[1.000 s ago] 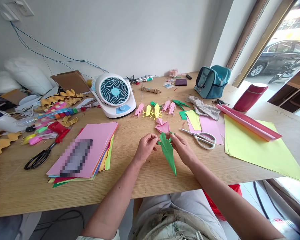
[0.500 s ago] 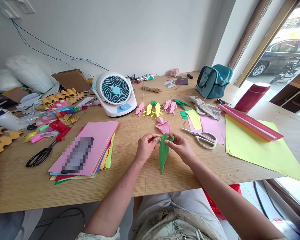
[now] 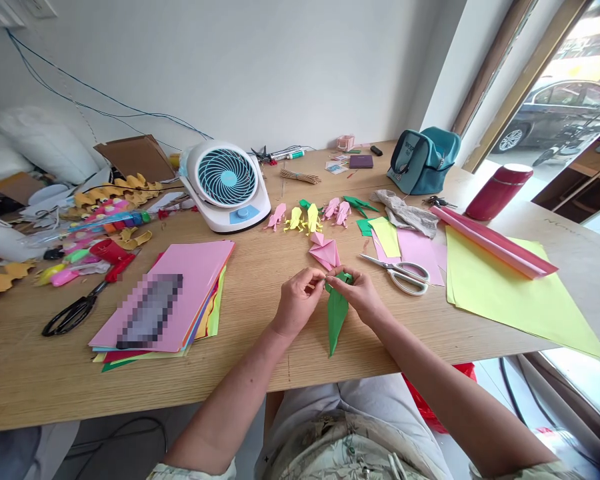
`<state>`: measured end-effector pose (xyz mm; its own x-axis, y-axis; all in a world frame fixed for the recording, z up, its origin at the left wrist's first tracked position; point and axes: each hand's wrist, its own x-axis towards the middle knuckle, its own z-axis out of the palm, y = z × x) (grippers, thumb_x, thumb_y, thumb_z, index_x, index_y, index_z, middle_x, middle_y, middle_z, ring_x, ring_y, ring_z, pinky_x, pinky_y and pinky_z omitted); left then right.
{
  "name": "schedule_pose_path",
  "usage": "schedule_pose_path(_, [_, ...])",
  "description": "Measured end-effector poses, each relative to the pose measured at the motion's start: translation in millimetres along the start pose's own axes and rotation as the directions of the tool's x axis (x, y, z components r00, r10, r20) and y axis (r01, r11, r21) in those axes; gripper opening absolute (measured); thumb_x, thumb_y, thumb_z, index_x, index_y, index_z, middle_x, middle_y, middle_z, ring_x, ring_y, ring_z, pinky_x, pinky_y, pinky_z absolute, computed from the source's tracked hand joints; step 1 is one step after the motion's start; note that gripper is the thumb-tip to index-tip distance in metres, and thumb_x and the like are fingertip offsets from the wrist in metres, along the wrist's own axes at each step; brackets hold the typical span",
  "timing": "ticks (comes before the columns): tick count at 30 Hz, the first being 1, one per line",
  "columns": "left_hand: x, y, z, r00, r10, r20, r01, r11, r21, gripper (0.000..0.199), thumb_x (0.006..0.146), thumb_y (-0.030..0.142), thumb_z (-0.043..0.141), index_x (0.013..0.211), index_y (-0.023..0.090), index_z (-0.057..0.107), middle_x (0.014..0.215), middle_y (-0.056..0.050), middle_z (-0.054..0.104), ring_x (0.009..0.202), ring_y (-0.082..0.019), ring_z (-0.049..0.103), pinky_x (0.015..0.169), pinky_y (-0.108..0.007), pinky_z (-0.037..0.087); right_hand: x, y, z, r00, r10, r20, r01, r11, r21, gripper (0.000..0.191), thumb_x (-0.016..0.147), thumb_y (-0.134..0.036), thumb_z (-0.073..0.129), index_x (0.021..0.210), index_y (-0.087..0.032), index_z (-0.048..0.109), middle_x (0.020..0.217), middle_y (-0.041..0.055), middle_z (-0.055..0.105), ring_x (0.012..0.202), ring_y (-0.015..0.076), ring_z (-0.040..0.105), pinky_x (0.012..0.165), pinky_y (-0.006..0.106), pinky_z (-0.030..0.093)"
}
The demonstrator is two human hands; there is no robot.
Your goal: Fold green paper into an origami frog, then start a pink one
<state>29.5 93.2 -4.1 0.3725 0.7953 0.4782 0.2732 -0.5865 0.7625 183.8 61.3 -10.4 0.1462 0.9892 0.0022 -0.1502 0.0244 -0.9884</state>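
Note:
A green folded paper figure point(image 3: 337, 313) hangs point-down between my hands, just above the table near its front edge. My right hand point(image 3: 357, 291) is closed on its upper part, thumb across the front. My left hand point(image 3: 301, 298) pinches at the figure's upper left side, the fingertips close to those of my right hand. The exact folds under my fingers are hidden. Right behind my hands lies a pink folded paper piece point(image 3: 326, 252). Farther back stands a row of small paper figures, among them a yellow one point(image 3: 313, 219) and a pink one point(image 3: 276, 217).
White-handled scissors point(image 3: 409, 278) lie right of my hands, beside loose paper sheets. A stack of coloured paper point(image 3: 205, 267) and black-handled scissors point(image 3: 73, 313) are on the left. A fan point(image 3: 235, 183) stands behind. Yellow sheets point(image 3: 500, 300), a red bottle point(image 3: 500, 192) and a teal bag point(image 3: 423, 160) occupy the right.
My left hand has moved right, closer to my right hand. The green figure has shifted slightly right and turned, and my right hand covers more of its top. The view has shifted a little.

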Motion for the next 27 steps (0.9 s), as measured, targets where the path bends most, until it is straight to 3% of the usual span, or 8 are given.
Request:
schedule_pose_path(7, [6.1, 1.1, -11.0, 0.989, 0.095, 0.11, -0.091, 0.995, -0.038, 0.015, 0.093, 0.023, 0.056, 0.098, 0.023, 0.07, 0.091, -0.004, 0.073, 0.082, -0.016, 0.068, 0.076, -0.027, 0.052, 0.7, -1.9, -7.3, 0.994, 0.073, 0.081, -0.08, 0.993, 0.084, 0.042, 0.064, -0.053, 0.081, 0.078, -0.018, 0.064, 0.065, -0.0012, 0.06, 0.057, 0.0111, 0.051, 0.054, 0.025, 0.038])
schedule_pose_path(16, [8.9, -1.2, -19.8, 0.97, 0.102, 0.219, -0.074, 0.988, -0.132, 0.01, 0.091, 0.03, 0.062, 0.089, 0.022, 0.068, 0.085, -0.003, 0.069, 0.077, -0.015, 0.065, 0.066, -0.023, 0.05, -3.5, -7.2, -7.1, 0.98, 0.114, 0.164, -0.128, 0.989, 0.079, 0.044, 0.059, -0.052, 0.085, 0.076, -0.017, 0.064, 0.062, -0.0019, 0.058, 0.055, 0.0111, 0.051, 0.051, 0.024, 0.037])
schedule_pose_path(21, [11.5, -2.5, -19.9, 0.967, -0.036, 0.251, 0.087, 0.977, -0.193, 0.015, 0.089, 0.033, 0.064, 0.083, 0.019, 0.062, 0.076, -0.001, 0.063, 0.065, -0.011, 0.057, 0.058, -0.02, 0.045, -5.7, -12.0, -8.3, 0.987, 0.044, 0.155, -0.044, 0.999, -0.001, 0.044, 0.061, -0.053, 0.084, 0.078, -0.017, 0.065, 0.063, -0.0024, 0.059, 0.057, 0.011, 0.051, 0.053, 0.024, 0.038])
schedule_pose_path(27, [14.1, -7.0, -20.5, 0.91, -0.188, 0.368, 0.32, 0.884, -0.34, 0.022, 0.082, 0.035, 0.069, 0.079, 0.017, 0.057, 0.07, 0.002, 0.059, 0.055, -0.007, 0.049, 0.049, -0.019, 0.041, -7.0, -9.6, -11.2, 0.971, -0.073, 0.227, 0.109, 0.983, -0.149, 0.037, 0.079, -0.052, 0.072, 0.092, -0.018, 0.065, 0.072, -0.0001, 0.062, 0.063, 0.0129, 0.053, 0.057, 0.025, 0.04])
